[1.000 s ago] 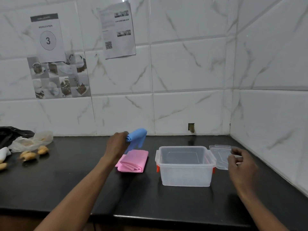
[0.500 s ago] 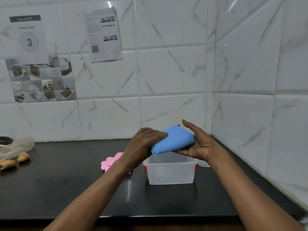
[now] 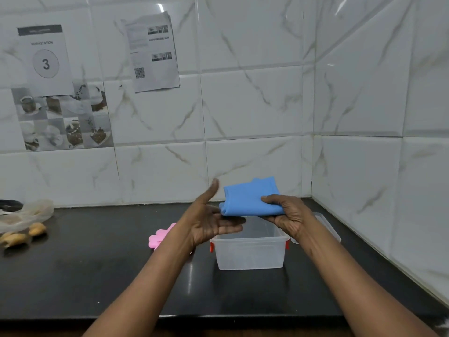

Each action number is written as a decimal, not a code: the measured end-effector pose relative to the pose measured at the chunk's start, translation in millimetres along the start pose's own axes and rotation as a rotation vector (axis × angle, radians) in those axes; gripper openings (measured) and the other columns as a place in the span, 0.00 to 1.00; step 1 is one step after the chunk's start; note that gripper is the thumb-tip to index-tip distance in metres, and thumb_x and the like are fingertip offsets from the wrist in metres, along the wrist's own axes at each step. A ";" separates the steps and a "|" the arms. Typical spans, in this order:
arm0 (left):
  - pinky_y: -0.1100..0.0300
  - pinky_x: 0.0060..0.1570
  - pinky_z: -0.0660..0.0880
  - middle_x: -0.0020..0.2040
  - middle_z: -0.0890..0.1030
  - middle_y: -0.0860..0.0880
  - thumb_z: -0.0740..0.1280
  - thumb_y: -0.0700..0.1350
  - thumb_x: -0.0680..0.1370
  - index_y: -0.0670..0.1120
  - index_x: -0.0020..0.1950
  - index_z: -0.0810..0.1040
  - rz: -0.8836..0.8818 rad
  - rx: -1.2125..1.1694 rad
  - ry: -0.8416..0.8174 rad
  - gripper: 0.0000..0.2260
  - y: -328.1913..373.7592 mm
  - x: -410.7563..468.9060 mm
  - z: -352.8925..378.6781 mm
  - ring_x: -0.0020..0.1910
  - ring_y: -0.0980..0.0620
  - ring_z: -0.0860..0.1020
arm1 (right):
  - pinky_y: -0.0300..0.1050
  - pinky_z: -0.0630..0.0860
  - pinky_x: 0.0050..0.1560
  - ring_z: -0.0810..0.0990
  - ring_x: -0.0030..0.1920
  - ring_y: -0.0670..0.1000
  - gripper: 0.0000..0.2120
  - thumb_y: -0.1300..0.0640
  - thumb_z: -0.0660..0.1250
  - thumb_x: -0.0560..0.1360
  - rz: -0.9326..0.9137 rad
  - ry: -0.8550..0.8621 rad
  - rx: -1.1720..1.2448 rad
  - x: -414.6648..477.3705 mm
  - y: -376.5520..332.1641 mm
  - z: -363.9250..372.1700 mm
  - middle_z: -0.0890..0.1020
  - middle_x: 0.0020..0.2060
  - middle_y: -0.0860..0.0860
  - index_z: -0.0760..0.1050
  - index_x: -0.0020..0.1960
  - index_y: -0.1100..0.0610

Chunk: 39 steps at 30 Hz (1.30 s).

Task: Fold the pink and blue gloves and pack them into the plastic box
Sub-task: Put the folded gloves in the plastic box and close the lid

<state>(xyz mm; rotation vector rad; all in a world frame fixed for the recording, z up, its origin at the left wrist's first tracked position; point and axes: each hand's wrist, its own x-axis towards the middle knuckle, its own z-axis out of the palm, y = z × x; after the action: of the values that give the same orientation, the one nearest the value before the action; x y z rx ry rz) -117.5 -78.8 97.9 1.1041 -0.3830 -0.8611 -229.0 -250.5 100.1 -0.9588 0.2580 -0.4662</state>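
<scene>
The folded blue glove [image 3: 250,199] hangs in the air just above the clear plastic box [image 3: 250,254], which has red clips and stands open on the black counter. My right hand [image 3: 289,215] grips the glove's right end, thumb on top. Just left of the glove, my left hand [image 3: 211,222] is open, palm up, fingers spread under its left edge. The pink glove [image 3: 160,235] lies on the counter left of the box, mostly hidden behind my left forearm. Inside the box I see nothing.
The box's clear lid [image 3: 328,224] lies to the right of the box near the side wall. At the far left are a crumpled plastic bag [image 3: 26,214] and some tan pieces [image 3: 24,234]. Tiled walls close the back and right.
The blue glove passed from my left hand to my right, above the box. My left hand has let go and opened. The view shifted, so the box sits closer to centre.
</scene>
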 end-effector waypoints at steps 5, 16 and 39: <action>0.46 0.56 0.78 0.61 0.80 0.36 0.69 0.34 0.76 0.33 0.65 0.75 0.116 0.254 0.141 0.17 10.6 27.6 15.5 0.59 0.38 0.80 | 0.61 0.81 0.43 0.82 0.50 0.62 0.13 0.70 0.70 0.70 0.075 -0.051 -0.190 8.4 4.2 -0.8 0.82 0.51 0.63 0.75 0.54 0.66; 0.52 0.49 0.76 0.50 0.80 0.40 0.68 0.39 0.76 0.39 0.45 0.76 -0.106 0.832 0.399 0.04 0.9 72.1 14.7 0.48 0.43 0.78 | 0.39 0.65 0.28 0.69 0.30 0.51 0.06 0.66 0.66 0.72 0.033 0.099 -1.156 56.9 3.5 -0.8 0.72 0.33 0.55 0.68 0.40 0.61; 0.50 0.47 0.82 0.48 0.84 0.42 0.74 0.44 0.72 0.43 0.54 0.83 0.102 1.648 0.017 0.11 -14.8 84.5 5.0 0.44 0.43 0.83 | 0.47 0.77 0.49 0.81 0.54 0.57 0.14 0.60 0.72 0.72 -0.186 -0.086 -2.126 71.2 32.0 3.7 0.80 0.53 0.57 0.77 0.57 0.62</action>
<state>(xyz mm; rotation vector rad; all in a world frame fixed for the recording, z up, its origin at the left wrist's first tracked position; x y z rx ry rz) -73.8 -149.3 75.3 2.5371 -1.2160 -0.2884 -156.9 -267.1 75.0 -3.0800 0.5883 -0.1539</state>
